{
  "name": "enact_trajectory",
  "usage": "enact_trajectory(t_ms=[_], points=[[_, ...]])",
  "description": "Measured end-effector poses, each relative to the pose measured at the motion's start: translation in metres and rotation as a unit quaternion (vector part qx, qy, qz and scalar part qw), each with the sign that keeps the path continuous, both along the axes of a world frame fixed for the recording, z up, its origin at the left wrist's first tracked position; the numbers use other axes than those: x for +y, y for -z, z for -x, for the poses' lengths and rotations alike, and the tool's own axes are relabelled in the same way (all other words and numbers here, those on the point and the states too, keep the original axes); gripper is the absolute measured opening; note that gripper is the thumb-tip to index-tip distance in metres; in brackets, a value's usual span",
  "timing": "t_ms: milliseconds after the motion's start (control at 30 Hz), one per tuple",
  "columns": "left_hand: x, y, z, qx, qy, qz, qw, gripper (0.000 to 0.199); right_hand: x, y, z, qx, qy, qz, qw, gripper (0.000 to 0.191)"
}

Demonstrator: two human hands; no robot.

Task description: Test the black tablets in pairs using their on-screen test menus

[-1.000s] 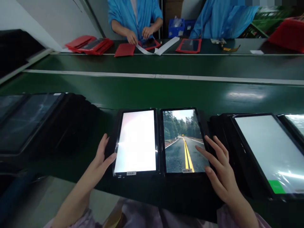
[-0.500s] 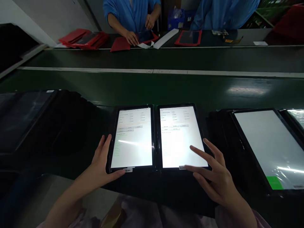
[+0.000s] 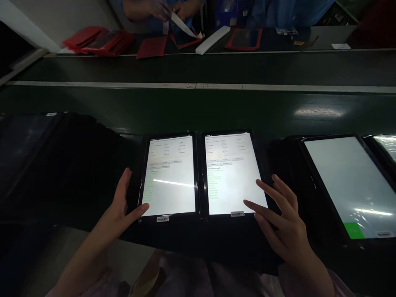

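Observation:
Two lit tablets lie side by side in front of me. The left tablet [image 3: 173, 185] shows a white page with check boxes, buttons and green lines of text. On the right tablet [image 3: 229, 181] is a similar page, also with green lines under a heading. My left hand [image 3: 122, 210] is open at the left tablet's lower left corner, thumb over the screen edge, other fingers off to the left. Spread open, my right hand [image 3: 281, 218] hovers over or touches the right tablet's lower right part; contact is hard to tell. Neither hand holds anything.
To the right is another lit tablet [image 3: 349, 181] with a green square on its screen. Dark tablets [image 3: 24, 144] lie at the left. Across the green bench, a co-worker's hands [image 3: 173, 10] handle a white strip near red sleeves [image 3: 99, 41].
The right tablet's page now shows green result lines. My left hand has shifted left, its fingers off the tablet's side. My right fingers have moved slightly. The co-worker has lifted a white strip.

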State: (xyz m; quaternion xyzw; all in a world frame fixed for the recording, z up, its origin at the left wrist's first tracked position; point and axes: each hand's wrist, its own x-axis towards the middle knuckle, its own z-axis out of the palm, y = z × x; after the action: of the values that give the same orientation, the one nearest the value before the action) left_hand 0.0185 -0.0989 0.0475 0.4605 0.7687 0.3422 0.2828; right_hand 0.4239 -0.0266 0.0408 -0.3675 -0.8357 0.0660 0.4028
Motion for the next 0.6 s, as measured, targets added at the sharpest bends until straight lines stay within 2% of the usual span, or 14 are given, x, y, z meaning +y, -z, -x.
enact_trajectory(t_ms=[133, 267, 467, 600], points=[[-0.004, 0.000, 0.006, 0.021, 0.027, 0.027, 0.999, 0.122, 0.003, -0.008, 0.006, -0.019, -0.025, -0.016, 0.999, 0.026], [-0.003, 0.003, 0.012, 0.033, 0.055, 0.021, 0.998, 0.121, 0.003, -0.014, 0.014, -0.025, -0.040, -0.023, 0.999, 0.020], [-0.006, 0.005, 0.016, 0.032, 0.059, 0.033, 0.997, 0.119, -0.002, -0.023, 0.026, -0.083, -0.072, -0.014, 0.994, 0.020], [-0.007, 0.007, 0.011, 0.112, 0.080, 0.034, 0.990, 0.119, -0.004, -0.027, 0.034, -0.112, -0.079, -0.029, 0.990, 0.020]])
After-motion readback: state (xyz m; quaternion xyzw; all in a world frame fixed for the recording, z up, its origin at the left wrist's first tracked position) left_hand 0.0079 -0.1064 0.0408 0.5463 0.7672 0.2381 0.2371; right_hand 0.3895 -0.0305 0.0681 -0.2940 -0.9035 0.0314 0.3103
